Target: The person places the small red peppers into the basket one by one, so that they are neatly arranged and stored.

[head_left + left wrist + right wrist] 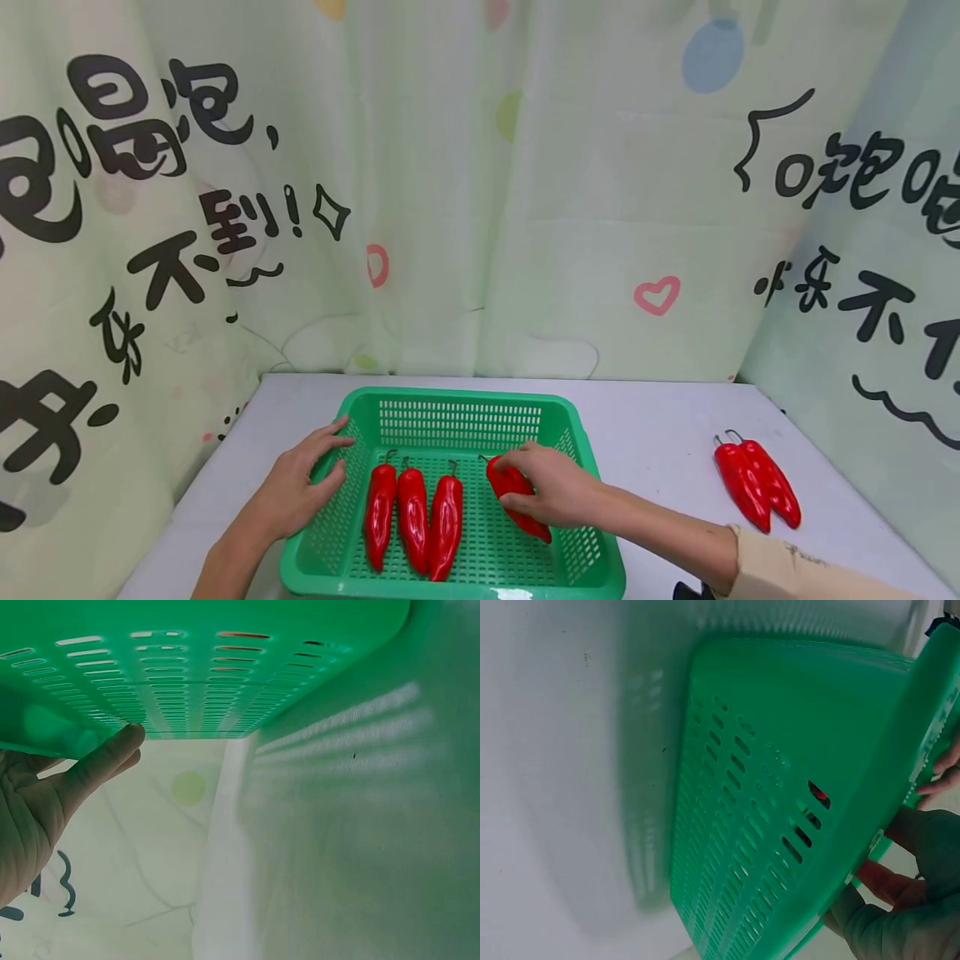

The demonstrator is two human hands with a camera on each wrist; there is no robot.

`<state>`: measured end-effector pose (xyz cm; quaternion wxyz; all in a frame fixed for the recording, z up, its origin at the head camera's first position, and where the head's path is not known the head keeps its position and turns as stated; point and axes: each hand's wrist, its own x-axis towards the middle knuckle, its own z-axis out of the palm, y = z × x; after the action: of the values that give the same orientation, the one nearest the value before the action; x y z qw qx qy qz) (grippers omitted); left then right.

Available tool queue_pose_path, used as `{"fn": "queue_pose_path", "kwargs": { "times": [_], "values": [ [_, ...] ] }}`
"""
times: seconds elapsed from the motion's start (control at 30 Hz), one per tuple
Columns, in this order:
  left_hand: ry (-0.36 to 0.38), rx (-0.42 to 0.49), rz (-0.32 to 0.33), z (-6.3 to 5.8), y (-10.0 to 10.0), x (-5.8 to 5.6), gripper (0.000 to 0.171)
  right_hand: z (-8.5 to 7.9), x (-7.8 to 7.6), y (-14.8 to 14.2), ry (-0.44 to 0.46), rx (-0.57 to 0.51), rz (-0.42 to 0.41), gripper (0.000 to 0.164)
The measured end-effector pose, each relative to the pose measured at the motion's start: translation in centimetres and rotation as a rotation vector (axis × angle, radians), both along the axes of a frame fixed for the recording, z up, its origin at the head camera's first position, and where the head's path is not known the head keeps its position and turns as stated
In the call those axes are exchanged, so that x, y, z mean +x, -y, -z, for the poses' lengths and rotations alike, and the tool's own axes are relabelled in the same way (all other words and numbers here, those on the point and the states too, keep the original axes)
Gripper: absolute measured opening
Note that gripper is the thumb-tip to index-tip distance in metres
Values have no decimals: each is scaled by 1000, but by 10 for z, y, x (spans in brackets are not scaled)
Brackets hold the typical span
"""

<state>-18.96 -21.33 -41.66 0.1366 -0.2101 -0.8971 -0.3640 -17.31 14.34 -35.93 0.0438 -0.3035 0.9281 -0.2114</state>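
Observation:
A green plastic basket (592, 533) with slotted walls stands on the table. Inside, three long red chili peppers (412, 508) lie side by side with their stems toward the back. My right hand (551, 483) holds another red chili pepper (504, 477) between thumb and fingers, inside the basket's right half; the hand covers part of it. At the left side of the basket, my left hand (296, 483) rests by the rim with fingers fairly straight. The left wrist view shows that hand (52, 802) against the basket's wall (225, 697), its palm partly cut off.
Two more red chili peppers (756, 479) lie together on the white table (660, 433) at the right. A pale curtain (570, 208) with black lettering hangs behind the table and along both sides.

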Motion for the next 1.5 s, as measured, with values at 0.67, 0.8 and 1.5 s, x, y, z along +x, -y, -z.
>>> {"fn": "queue_pose_path", "kwargs": {
  "times": [0.67, 0.8, 1.5],
  "values": [
    [-16, -5, 2, 0, 1, 1, 29, 12, -18, 29, 23, 75, -21, 28],
    [-10, -2, -1, 0, 1, 1, 30, 15, -18, 35, 61, 90, 2, 33],
    [-13, -1, -5, 2, 1, -1, 30, 11, -15, 41, 234, 170, 48, 47]
  ]
}}
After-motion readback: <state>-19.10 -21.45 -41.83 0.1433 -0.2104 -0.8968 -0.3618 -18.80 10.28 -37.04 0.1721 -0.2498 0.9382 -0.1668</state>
